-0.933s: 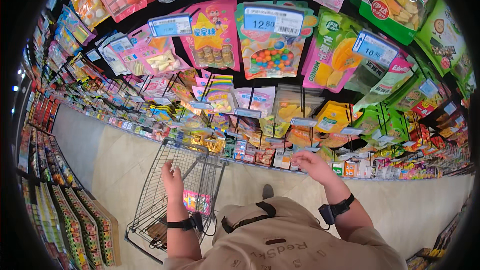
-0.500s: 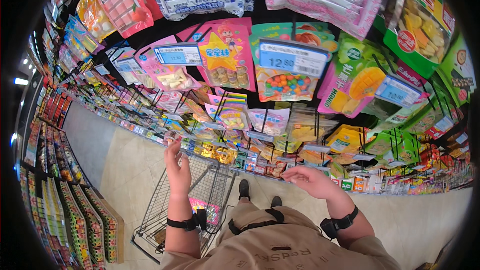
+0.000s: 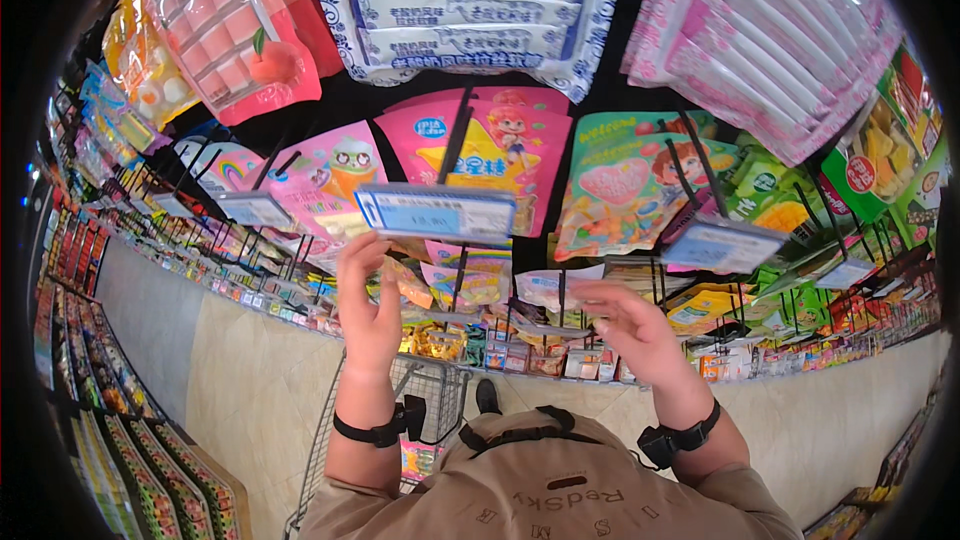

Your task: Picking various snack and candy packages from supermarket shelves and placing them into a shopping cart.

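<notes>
Hovering near hanging packets (image 3: 520, 165): two hands (image 3: 368, 315); below, one cart (image 3: 440, 395).

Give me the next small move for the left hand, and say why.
I'd probably raise the left hand slightly and steer it around the price tag, toward the star bag. The hand looks empty and open at the tag's lower left end, and in this view the tag covers part of the bag's lower edge. Whether hand and tag touch, I can't tell.
</notes>
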The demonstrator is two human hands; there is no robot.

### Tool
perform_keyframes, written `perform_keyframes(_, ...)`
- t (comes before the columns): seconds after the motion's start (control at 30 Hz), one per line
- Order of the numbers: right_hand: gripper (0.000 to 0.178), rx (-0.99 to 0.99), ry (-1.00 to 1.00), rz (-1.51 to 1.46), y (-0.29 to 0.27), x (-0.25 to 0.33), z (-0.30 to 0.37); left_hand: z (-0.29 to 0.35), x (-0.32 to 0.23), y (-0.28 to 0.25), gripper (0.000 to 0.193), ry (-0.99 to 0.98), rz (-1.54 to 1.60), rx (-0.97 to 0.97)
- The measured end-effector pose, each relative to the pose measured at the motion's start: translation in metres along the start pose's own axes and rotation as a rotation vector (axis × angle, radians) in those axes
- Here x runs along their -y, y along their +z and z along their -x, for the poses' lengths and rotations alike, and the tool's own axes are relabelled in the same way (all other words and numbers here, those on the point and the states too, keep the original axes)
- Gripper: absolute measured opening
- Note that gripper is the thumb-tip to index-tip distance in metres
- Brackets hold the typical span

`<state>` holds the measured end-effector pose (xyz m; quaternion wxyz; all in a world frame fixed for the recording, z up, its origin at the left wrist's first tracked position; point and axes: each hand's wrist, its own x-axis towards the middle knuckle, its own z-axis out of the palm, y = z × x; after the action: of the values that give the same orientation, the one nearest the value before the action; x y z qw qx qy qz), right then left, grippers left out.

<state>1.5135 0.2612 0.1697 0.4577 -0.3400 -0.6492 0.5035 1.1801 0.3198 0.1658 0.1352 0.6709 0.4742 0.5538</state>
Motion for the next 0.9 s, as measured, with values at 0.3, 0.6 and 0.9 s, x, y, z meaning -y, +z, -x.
perform_keyframes(0.3, 0.038, -0.124, 0.041, -0.041, 0.023, -0.009, -0.041, -0.054, 0.014, -0.044, 0.039, 0.204, -0.34, -0.266)
perform_keyframes(0.6, 0.036, -0.143, 0.005, 0.095, 0.028, -0.002, -0.062, -0.091, 0.023, -0.03, 0.044, 0.259, -0.24, -0.1)
perform_keyframes(0.9, 0.039, -0.197, -0.057, 0.124, 0.029, -0.001, -0.069, -0.104, 0.033, -0.019, 0.046, 0.254, -0.261, -0.102)
